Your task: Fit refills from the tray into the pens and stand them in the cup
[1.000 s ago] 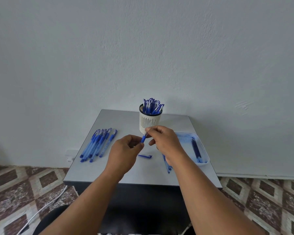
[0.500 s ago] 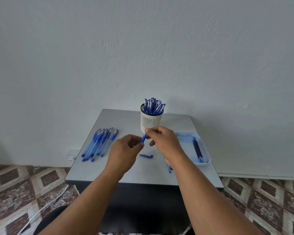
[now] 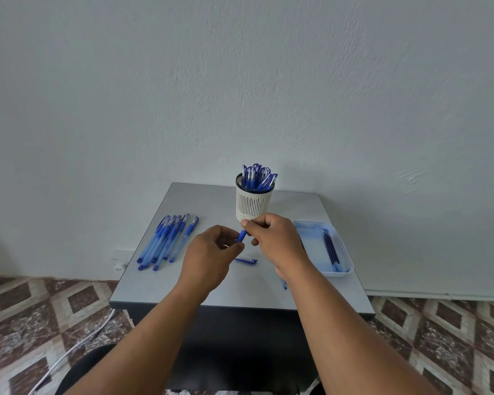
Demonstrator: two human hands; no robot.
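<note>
Your grey counter (image 3: 211, 201) sits against the pale wall, patterned floor tiles on either side. On its right edge lies the pale blue tray (image 3: 343, 248), with a few dark refills (image 3: 330, 248) lined up inside it. At the back stands the white slotted cup (image 3: 251, 202), already packed with blue capped pens (image 3: 257, 178). Over on the left you've got a row of blue pens (image 3: 166, 240) lying side by side on the counter. Your left hand (image 3: 208, 259) and right hand (image 3: 274, 240) meet just in front of the cup, both sets of fingers curled and pinching one blue pen (image 3: 241, 235) between them: right hand on its upper end, left hand on its lower end. Only a short blue stretch shows between your fingertips. Below your hands a loose blue cap (image 3: 247, 260) lies flat on the counter.
</note>
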